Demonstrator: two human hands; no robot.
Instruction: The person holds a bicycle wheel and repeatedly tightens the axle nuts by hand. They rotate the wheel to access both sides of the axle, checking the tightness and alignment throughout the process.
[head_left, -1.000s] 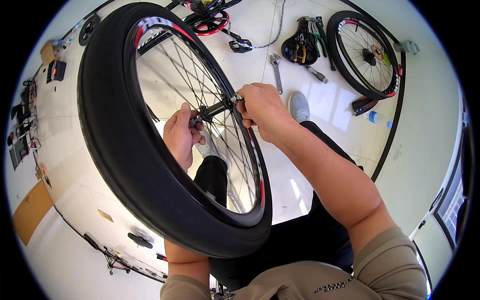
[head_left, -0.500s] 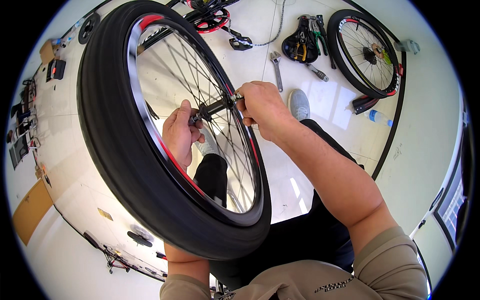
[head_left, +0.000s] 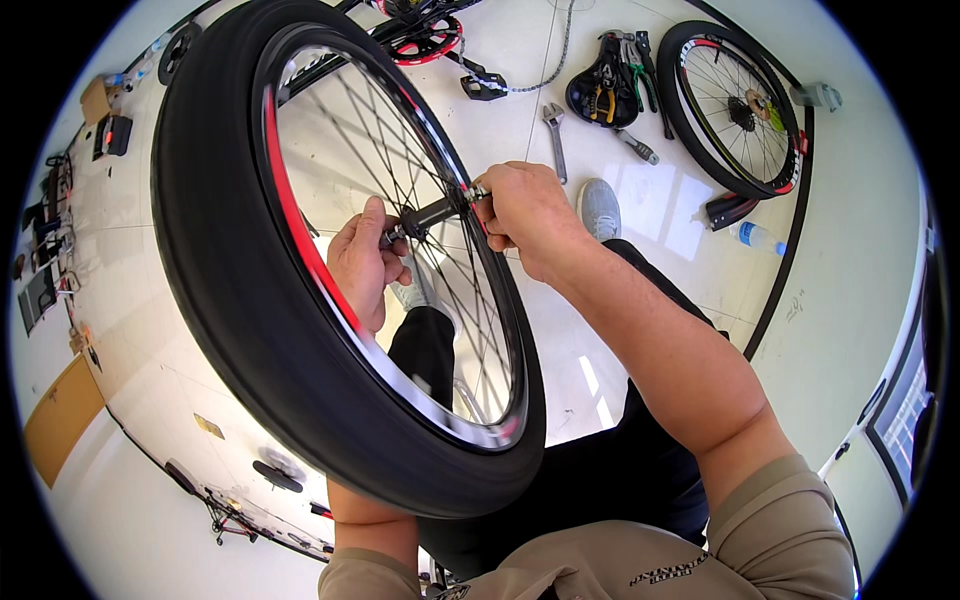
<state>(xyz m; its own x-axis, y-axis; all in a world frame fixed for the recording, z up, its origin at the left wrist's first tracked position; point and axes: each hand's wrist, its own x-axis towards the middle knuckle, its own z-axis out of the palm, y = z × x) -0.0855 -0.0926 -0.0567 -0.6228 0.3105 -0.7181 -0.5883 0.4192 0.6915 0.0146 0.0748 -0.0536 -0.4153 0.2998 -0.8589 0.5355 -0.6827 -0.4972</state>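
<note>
A bicycle wheel (head_left: 215,250) with a fat black tire and a red, black and silver rim hangs tilted in front of me, off the floor. Its black hub (head_left: 433,214) lies between my two hands. My left hand (head_left: 362,262) is closed around the near-left axle end, thumb up, with its forearm partly hidden behind the tire. On the other side, my right hand (head_left: 525,215) pinches the opposite axle end, its fingertips curled out of sight. Rim and spokes are blurred by motion.
An adjustable wrench (head_left: 555,140) lies ahead on the tiled floor, near a black tray of pliers (head_left: 603,95). Another wheel (head_left: 735,110) rests at the far right, beside a water bottle (head_left: 757,236). A bike's crank and pedal (head_left: 484,85) stand at the top.
The wheel has turned about its axle: the red and silver rim markings sit in different places. Both hands stay at the axle ends, almost unmoved.
</note>
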